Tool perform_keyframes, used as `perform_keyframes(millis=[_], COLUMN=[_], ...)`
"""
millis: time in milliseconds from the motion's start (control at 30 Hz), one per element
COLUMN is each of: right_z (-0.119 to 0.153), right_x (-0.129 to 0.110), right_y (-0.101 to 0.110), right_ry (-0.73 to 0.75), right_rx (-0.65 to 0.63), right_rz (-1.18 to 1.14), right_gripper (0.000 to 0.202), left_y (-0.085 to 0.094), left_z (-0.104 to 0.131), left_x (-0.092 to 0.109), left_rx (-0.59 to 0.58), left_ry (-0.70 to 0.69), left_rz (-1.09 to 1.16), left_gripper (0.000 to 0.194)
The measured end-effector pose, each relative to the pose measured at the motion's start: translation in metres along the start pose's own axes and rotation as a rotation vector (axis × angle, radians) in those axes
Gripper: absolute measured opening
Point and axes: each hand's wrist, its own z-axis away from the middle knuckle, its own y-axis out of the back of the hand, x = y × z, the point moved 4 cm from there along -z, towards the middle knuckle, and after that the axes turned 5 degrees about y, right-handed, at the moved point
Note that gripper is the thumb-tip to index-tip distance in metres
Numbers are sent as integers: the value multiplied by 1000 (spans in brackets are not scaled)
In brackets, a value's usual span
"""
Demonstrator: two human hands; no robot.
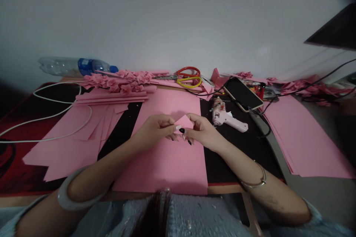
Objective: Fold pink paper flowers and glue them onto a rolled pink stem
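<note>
Left hand (160,127) and right hand (205,132) meet in front of the chest, fingers closed in a narrow pinch on one small folded piece (184,121) of pink paper. Both thumbs press its near face while other fingers sit behind and below it, a grip that probably keeps the layers flat and the creases under control. The piece is held up between the hands, above a large pink sheet (167,166); whether any finger rests on that sheet, I cannot tell.

The sheet lies lengthwise over the dark mat (239,163) on the tabletop (225,189), perhaps serving as a work surface. To its left, loose cut papers (69,137) overlap in a fan, with pink rolls (111,98) across their far end. Behind these, folded flowers (133,77) are heaped toward the wall, likely to spare them from being crushed.

Scissors (189,77) lie beyond the sheet, their red and yellow handles exposed. Right of the sheet, a glue gun (229,118) rests on its side, its handle toward the right forearm, seemingly for easy reach. A phone (243,94) lies just behind it, and a stack (306,140) of pink paper sits farther right.
</note>
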Motion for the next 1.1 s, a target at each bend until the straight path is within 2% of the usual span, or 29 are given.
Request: perform_keyframes(millis=[200,500,1100], right_z=[0,0,-1], right_x=[0,2,2], right_y=[-1,-1,0], right_ry=[-23,-18,11], right_rx=[-4,-20,0], right_rz=[-58,-87,-99], right_gripper=[16,20,21], left_y=[1,3,4], left_z=[0,-1,-1], left_x=[1,-1,-2], left_rx=[-58,-84,-79], left_ry=[0,-11,-18], left_rz=[14,84,59], left_gripper=[19,19,25])
